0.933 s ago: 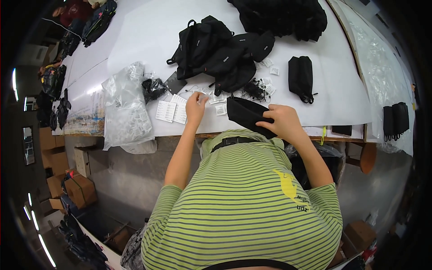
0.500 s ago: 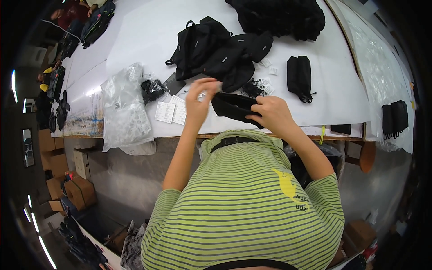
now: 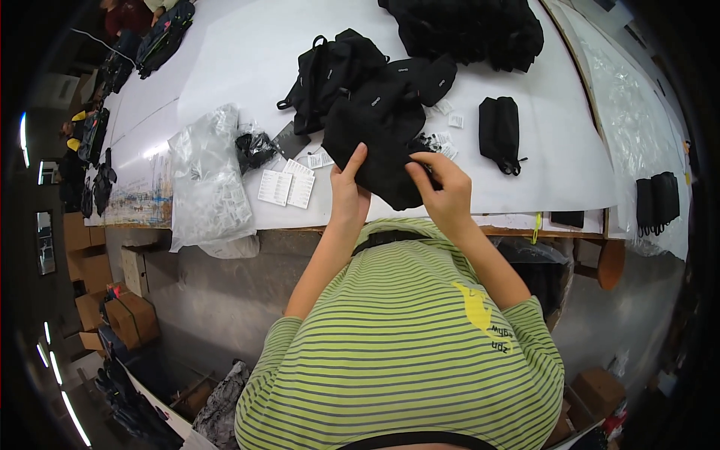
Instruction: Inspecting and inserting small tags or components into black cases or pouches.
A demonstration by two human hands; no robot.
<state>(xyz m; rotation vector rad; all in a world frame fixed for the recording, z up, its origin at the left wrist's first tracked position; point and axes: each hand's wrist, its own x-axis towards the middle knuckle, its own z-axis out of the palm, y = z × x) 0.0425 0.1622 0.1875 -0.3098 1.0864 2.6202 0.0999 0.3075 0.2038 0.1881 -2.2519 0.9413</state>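
Observation:
A soft black fabric pouch is spread flat and slanted over the front of the table. My left hand grips its near left side, the thumb lying on top and the other fingers mostly hidden beneath. At the right edge, my right hand pinches the cloth between thumb and fingers. Just beyond the pouch lies a heap of black bags, partly covered by it. White printed tags rest left of my left hand, and more tags with black cords show beyond my right hand.
A clear plastic bag of white pieces overhangs the table's front edge. Another black pouch lies at the right, with a large black pile at the back. Plastic sheeting covers the right side. Cartons stand on the floor at left.
My left hand has come down from above the pouch's edge and now grips its side. The pouch has turned from edge-on to flat. My right hand has shifted slightly left along it.

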